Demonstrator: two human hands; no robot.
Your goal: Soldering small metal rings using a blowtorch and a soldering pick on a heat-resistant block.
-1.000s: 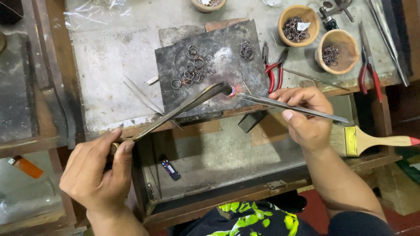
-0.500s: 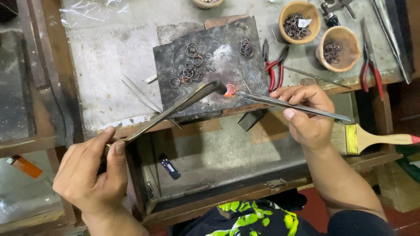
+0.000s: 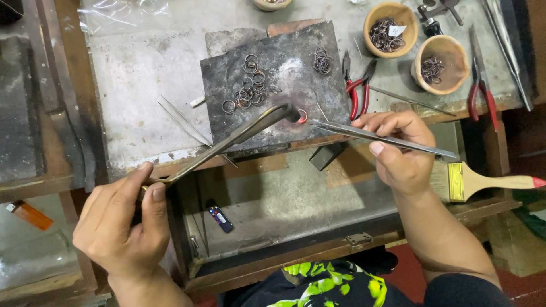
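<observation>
— Glowing ring (image 3: pixel 302 116): where?
— On the charred soldering block (image 3: pixel 284 68), between one torch (image 3: pixel 239 136), gripped by the left hand (image 3: pixel 122 227), and one tweezers (image 3: pixel 381 138), pinched by the right hand (image 3: pixel 401 150).
— Counts?
— Two clay bowls (image 3: pixel 445 63), two red-handled pliers (image 3: pixel 480 94).

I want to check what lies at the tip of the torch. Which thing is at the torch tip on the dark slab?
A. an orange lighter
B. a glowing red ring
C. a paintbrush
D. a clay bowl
B: the glowing red ring sits right at the nozzle of the torch held in the left hand, while the tweezers in the right hand reach toward it on the dark slab.
</observation>
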